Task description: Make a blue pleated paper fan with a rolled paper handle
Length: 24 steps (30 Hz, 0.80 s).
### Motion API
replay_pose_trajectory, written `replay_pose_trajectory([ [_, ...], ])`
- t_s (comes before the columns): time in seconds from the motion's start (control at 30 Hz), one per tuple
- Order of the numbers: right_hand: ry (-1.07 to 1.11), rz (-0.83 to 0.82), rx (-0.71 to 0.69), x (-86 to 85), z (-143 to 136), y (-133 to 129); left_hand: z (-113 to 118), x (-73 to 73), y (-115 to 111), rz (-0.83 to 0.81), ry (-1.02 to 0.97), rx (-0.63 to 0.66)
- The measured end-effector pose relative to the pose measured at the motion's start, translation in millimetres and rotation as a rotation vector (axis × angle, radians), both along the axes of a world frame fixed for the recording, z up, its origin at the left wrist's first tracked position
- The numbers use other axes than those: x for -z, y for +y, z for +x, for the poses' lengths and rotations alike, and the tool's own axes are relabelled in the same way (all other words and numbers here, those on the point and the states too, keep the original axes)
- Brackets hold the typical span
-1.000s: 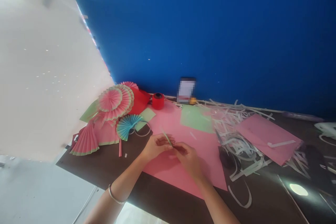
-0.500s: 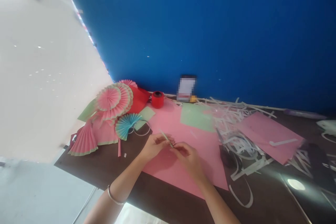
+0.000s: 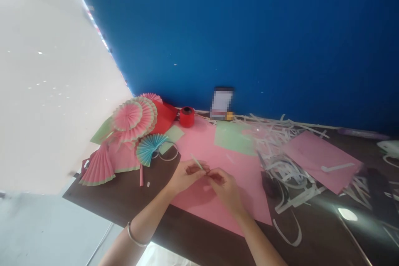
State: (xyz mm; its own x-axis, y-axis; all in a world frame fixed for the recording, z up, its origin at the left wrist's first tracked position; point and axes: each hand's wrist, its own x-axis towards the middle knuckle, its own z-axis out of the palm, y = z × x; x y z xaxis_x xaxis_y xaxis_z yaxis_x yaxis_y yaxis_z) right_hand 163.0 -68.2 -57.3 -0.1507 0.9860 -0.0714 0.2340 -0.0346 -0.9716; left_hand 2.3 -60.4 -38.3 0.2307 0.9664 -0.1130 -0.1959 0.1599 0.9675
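Both hands meet over a large pink paper sheet (image 3: pixel 199 141) spread on the dark table. My left hand (image 3: pixel 187 176) pinches a narrow pale green paper strip (image 3: pixel 196 161), whose one end sticks up past the fingers. My right hand (image 3: pixel 223 185) is closed, thumb and fingertips pressed together at the strip's lower end, touching the left fingertips. What lies between the right fingertips is mostly hidden. A blue pleated paper fan (image 3: pixel 151 149) and a metal ring (image 3: pixel 168 151) lie left of the hands. Behind them is a green paper sheet (image 3: pixel 234 138).
Pink and green pleated rosettes (image 3: pixel 129 115) are piled at the left beside red paper (image 3: pixel 165 117). A red tape roll (image 3: pixel 187 117) stands near the blue wall (image 3: pixel 237 29). At right, tangled white paper strips (image 3: pixel 289 170) lie around a pink sheet (image 3: pixel 322 160).
The hands stay together over the pink sheet. Less of the strip shows between the fingertips, and the right fingers have shifted slightly. The view has moved a little.
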Motion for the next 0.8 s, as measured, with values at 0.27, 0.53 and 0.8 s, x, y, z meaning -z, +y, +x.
replay_pose_trajectory([
  [0.27,-0.095,0.174,-0.011,-6.0,0,-3,2,4.6,5,-0.006,0.017,-0.131],
  [0.53,-0.061,0.109,0.000,-11.4,-3,-5,0,7.2,3,-0.006,-0.009,-0.184],
  [0.8,-0.100,0.124,-0.083,-15.9,-2,-6,4,6.0,5,-0.070,-0.065,-0.219],
])
